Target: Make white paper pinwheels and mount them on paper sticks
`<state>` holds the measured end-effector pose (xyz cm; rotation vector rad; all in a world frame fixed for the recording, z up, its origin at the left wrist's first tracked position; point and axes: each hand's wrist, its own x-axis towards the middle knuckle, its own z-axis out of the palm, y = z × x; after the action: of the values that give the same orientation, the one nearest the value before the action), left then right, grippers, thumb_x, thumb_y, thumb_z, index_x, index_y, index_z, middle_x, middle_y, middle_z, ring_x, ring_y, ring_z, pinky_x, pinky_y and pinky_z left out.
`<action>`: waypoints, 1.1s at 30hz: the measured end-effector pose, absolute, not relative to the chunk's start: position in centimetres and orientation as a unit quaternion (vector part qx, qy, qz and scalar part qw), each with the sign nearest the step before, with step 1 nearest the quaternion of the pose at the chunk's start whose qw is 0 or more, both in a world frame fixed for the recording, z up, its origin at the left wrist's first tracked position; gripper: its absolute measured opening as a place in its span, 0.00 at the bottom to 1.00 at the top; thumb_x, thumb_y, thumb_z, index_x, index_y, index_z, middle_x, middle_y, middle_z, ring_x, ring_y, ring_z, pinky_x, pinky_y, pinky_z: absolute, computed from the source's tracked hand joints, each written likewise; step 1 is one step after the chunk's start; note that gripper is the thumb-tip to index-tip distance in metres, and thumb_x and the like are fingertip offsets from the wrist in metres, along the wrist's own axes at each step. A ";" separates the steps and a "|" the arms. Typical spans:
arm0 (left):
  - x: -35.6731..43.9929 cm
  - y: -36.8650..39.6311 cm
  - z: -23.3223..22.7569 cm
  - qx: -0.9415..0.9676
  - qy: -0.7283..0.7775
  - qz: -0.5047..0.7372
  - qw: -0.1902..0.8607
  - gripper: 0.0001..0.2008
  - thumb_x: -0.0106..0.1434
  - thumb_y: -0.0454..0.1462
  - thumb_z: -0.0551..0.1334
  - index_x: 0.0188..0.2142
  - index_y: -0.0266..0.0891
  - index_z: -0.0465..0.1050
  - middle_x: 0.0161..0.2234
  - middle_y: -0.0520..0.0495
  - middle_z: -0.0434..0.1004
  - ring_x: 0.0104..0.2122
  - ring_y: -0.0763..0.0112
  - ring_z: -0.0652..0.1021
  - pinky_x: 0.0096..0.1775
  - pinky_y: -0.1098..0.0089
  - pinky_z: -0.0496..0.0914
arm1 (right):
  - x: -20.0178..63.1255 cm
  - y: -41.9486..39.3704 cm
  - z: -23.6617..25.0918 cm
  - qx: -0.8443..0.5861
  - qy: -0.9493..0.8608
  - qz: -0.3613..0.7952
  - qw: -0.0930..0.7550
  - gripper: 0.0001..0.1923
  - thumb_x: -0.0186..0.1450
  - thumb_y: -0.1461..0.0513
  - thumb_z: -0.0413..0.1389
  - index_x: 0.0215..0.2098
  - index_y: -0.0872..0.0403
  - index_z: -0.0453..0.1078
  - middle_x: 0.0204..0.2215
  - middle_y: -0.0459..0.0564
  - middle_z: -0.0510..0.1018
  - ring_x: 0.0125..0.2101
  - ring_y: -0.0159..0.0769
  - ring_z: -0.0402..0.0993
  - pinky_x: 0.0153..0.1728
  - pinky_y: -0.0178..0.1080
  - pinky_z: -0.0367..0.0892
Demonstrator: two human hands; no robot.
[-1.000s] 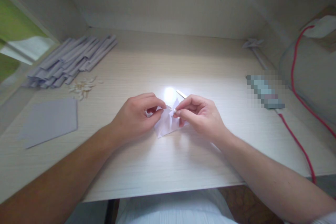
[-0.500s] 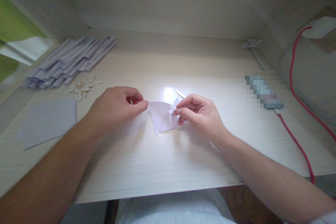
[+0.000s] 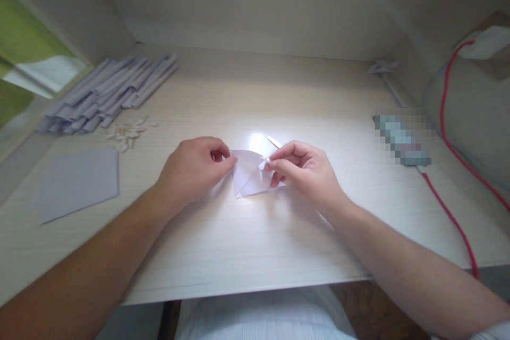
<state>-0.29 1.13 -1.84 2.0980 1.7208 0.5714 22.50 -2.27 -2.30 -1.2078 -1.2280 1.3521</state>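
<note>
A sheet of white paper (image 3: pixel 246 171) stands out over the desk between my hands, with a diagonal slit or crease running toward its near corner. My left hand (image 3: pixel 195 169) is closed, thumb and fingertips pinching the paper's upper left corner. On the other side, my right hand (image 3: pixel 306 167) pinches the gathered paper points near the middle of the sheet. A small white bit shows at those fingertips, too small to name. Behind the right fingers pokes a pointed metal blade (image 3: pixel 273 142), its other end hidden by the hand.
Rolled paper tubes (image 3: pixel 113 90) are piled at the back left, beside small whitish pieces (image 3: pixel 127 132). A stack of paper squares (image 3: pixel 82 183) lies at left. On the right are a paper pinwheel (image 3: pixel 383 67), a blurred phone-like device (image 3: pixel 400 138) and a red cord (image 3: pixel 448 210).
My left hand has moved right, closer to my right hand, and its corner of the paper has come inward with it. The right hand has hardly moved.
</note>
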 end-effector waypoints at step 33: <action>1.0 -0.7 -2.3 0.772 0.473 0.338 0.258 0.08 0.66 0.34 0.61 0.38 0.43 0.81 0.27 0.55 0.79 0.23 0.76 0.72 0.28 0.73 0.64 | 22.2 -2.5 -1.9 -0.473 -0.497 0.581 0.438 0.05 0.58 0.64 0.66 0.31 0.55 0.75 0.26 0.47 0.84 0.24 0.34 0.80 0.29 0.36 0.74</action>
<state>1.03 -0.73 -2.31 2.0936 1.2817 0.9161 22.17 -2.47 -1.87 -1.1747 -1.2346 1.4447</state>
